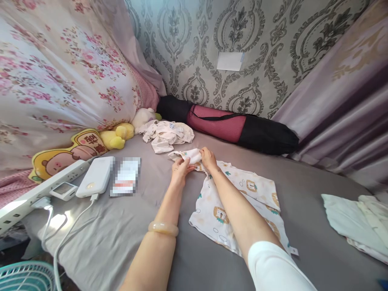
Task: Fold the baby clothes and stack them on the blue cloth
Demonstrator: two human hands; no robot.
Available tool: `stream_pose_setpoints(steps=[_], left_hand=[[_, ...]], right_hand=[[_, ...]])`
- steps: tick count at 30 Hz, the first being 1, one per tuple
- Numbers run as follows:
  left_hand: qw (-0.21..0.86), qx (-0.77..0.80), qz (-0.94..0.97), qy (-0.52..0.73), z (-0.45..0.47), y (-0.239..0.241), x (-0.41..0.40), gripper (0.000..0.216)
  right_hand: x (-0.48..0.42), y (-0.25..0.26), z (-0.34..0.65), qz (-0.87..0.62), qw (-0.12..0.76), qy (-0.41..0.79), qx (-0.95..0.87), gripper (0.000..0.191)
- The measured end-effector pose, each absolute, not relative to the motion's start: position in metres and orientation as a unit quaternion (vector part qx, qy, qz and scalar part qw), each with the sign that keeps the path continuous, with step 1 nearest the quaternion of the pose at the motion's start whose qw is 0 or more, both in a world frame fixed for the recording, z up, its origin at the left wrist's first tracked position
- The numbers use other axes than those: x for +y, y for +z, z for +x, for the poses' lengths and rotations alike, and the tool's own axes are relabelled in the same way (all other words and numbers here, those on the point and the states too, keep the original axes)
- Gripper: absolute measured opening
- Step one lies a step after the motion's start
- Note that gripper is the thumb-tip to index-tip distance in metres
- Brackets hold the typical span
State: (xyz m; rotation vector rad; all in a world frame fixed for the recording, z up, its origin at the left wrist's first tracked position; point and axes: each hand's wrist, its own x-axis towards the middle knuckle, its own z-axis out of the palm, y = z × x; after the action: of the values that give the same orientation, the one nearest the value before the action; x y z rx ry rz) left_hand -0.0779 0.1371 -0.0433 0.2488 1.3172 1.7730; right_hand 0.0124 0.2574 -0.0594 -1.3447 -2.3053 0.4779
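A small white shirt (209,202) printed with lions and leaves lies spread on the grey sheet, partly covered by my right forearm. My left hand (181,169) is closed on the lower edge of its far sleeve, thumb on top. The upper side of that same sleeve is pinched by my right hand (208,159), close to the shoulder. Between the two hands the sleeve shows a plain white patch. Just beyond the sleeve sits a crumpled pile of pale clothes (168,135).
A black and pink long bag (218,123) lies along the wall. Folded pale clothes (345,214) rest at the right. Leftward are a power strip (39,190), a white power bank (96,178) with a cable, plush toys (117,135) and a teal basket (27,275).
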Motion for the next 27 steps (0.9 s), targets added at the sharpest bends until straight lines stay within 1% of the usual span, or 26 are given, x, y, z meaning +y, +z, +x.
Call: stream_pose_setpoints(steps=[4, 8, 10, 13, 16, 21, 23, 27], left_hand=[[0.425, 0.556, 0.127, 0.703, -0.080, -0.045, 0.133, 0.012], [0.379, 0.543, 0.131, 0.738, -0.080, -0.045, 0.134, 0.008], [0.390, 0.495, 0.113, 0.768, -0.080, -0.043, 0.138, 0.014], [0.435, 0.407, 0.043, 0.802, -0.080, -0.039, 0.142, 0.023], [0.465, 0.372, -0.018, 0.803, -0.083, -0.036, 0.144, 0.021], [0.475, 0.356, -0.032, 0.804, -0.086, -0.035, 0.143, 0.018], [0.473, 0.366, -0.042, 0.800, -0.088, -0.035, 0.144, 0.018], [0.484, 0.399, -0.074, 0.776, -0.092, -0.034, 0.150, 0.015]], right_hand=[[0.256, -0.063, 0.012, -0.465, 0.212, 0.166, -0.844, 0.026], [0.253, -0.065, 0.011, -0.471, 0.210, 0.152, -0.843, 0.027], [0.251, -0.066, 0.010, -0.478, 0.201, 0.145, -0.842, 0.030], [0.246, -0.065, 0.010, -0.487, 0.195, 0.137, -0.840, 0.033], [0.242, -0.061, 0.010, -0.490, 0.200, 0.131, -0.838, 0.036], [0.241, -0.058, 0.017, -0.459, 0.188, 0.153, -0.855, 0.034], [0.242, -0.061, 0.023, -0.437, 0.180, 0.168, -0.865, 0.038], [0.238, -0.070, 0.034, -0.386, 0.180, 0.182, -0.886, 0.054]])
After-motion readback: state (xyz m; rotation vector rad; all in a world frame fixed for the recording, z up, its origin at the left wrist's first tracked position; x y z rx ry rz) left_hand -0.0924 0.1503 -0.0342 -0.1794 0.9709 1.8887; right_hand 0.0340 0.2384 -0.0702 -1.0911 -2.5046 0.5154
